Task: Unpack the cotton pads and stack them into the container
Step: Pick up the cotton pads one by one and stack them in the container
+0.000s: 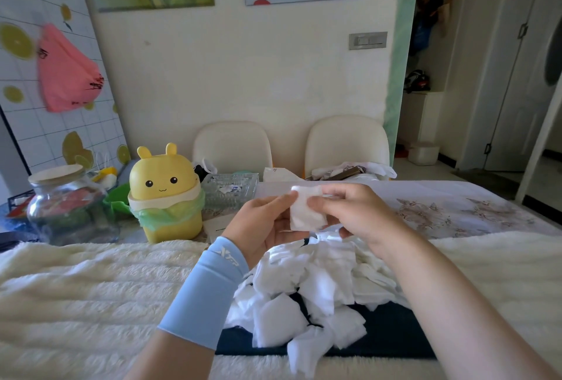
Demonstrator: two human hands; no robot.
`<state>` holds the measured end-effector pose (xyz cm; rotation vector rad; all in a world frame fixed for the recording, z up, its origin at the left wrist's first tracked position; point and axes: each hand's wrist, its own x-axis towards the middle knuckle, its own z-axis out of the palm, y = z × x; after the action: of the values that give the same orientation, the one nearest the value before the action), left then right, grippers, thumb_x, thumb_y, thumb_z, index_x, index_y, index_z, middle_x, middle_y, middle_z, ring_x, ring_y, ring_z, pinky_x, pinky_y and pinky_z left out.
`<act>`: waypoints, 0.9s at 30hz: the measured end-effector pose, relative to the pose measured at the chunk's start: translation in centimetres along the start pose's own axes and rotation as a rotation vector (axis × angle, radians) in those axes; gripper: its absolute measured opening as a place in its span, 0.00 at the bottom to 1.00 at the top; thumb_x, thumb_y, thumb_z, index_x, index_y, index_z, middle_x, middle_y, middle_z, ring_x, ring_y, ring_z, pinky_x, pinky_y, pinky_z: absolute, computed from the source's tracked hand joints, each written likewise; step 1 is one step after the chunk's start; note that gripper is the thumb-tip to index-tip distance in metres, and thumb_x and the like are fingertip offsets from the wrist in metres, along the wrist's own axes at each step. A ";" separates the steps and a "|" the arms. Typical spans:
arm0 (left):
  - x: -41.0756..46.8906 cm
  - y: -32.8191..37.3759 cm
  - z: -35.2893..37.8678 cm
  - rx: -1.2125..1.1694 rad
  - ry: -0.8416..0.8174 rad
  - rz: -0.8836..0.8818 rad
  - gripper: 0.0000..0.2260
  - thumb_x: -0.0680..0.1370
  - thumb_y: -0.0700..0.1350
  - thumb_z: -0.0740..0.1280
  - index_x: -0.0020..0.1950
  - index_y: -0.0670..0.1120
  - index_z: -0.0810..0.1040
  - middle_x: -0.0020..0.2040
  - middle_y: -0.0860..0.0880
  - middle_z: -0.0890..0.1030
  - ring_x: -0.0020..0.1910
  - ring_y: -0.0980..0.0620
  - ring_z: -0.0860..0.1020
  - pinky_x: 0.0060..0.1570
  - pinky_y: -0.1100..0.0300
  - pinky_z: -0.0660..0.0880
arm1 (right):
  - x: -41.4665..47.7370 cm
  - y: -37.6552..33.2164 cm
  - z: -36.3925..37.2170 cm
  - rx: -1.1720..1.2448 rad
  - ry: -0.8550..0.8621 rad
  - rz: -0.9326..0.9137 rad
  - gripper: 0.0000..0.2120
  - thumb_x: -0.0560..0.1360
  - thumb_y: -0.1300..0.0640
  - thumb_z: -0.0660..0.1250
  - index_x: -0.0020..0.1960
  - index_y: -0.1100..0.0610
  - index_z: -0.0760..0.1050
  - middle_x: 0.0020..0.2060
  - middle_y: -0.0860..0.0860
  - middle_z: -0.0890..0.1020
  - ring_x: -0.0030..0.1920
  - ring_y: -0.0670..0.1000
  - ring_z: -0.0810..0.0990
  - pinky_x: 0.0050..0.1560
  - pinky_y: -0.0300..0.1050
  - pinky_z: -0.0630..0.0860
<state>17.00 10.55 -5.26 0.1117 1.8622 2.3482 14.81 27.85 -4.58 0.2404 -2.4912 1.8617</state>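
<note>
Both hands hold one white square cotton pad (305, 211) up above the table. My left hand (261, 224), with a light blue wrist sleeve, pinches its left edge. My right hand (355, 212) pinches its right edge with thumb and fingers. Below the hands lies a loose pile of white cotton pads (307, 294) on a dark blue surface (386, 334). A clear glass square container (228, 189) stands behind the hands, towards the left, on the table.
A yellow bunny-shaped bin (165, 194) with a green liner stands left of the hands. A glass jar (67, 206) with a wooden lid is at far left. A fluffy cream cloth (91, 288) covers the near table. Two cream chairs (346, 145) stand behind.
</note>
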 end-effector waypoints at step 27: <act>0.9 -0.4 -2.2 0.223 0.268 0.072 0.02 0.78 0.39 0.70 0.48 0.42 0.83 0.50 0.38 0.85 0.46 0.41 0.84 0.48 0.54 0.82 | -2.5 -1.6 0.7 -0.943 -0.450 0.013 0.04 0.69 0.52 0.78 0.41 0.49 0.84 0.33 0.46 0.82 0.33 0.48 0.78 0.33 0.39 0.72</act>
<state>15.77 8.69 -6.19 -0.1206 2.2776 2.2883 17.57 27.05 -3.52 0.6348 -3.3093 0.4839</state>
